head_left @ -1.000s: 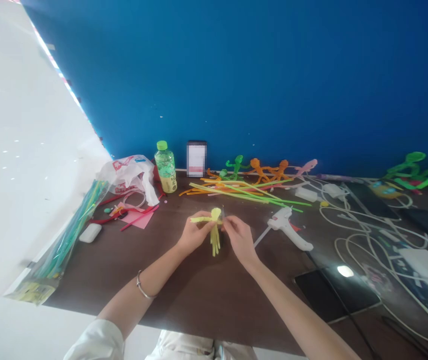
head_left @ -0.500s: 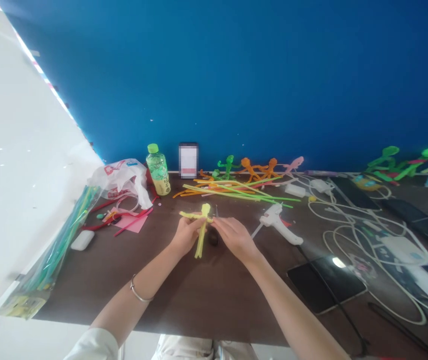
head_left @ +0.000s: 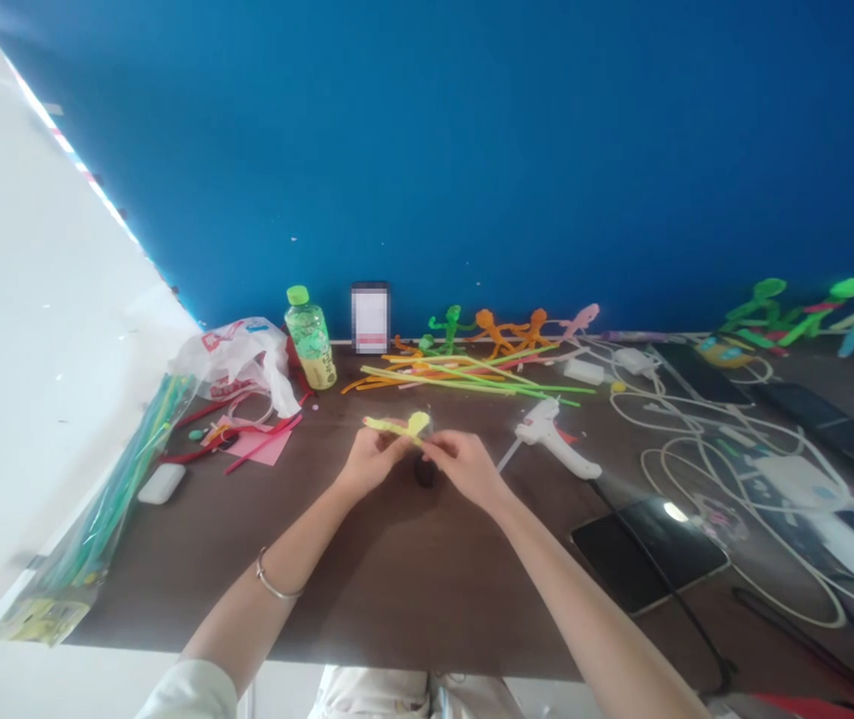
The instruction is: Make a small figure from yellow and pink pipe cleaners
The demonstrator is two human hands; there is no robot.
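Both my hands meet over the middle of the dark brown table (head_left: 412,589). My left hand (head_left: 369,461) and my right hand (head_left: 463,464) pinch a small yellow pipe-cleaner figure (head_left: 401,426) between their fingertips. The figure's looped head and one arm stick out above my fingers; its lower part is hidden behind them. A small dark object (head_left: 425,471) lies on the table just below my right fingers. A thin bracelet (head_left: 271,582) circles my left wrist.
Loose pipe cleaners (head_left: 463,377), finished figures (head_left: 505,332), a green-capped bottle (head_left: 310,340) and a phone (head_left: 371,318) line the blue wall. A white glue gun (head_left: 552,441) lies right of my hands. Cables (head_left: 703,439), a tablet (head_left: 647,551), a plastic bag (head_left: 236,355) and packed pipe cleaners (head_left: 116,489) surround.
The yellow figure hung upright with its legs down; now it is turned so only its head and arm show above my fingers. The view shifted slightly.
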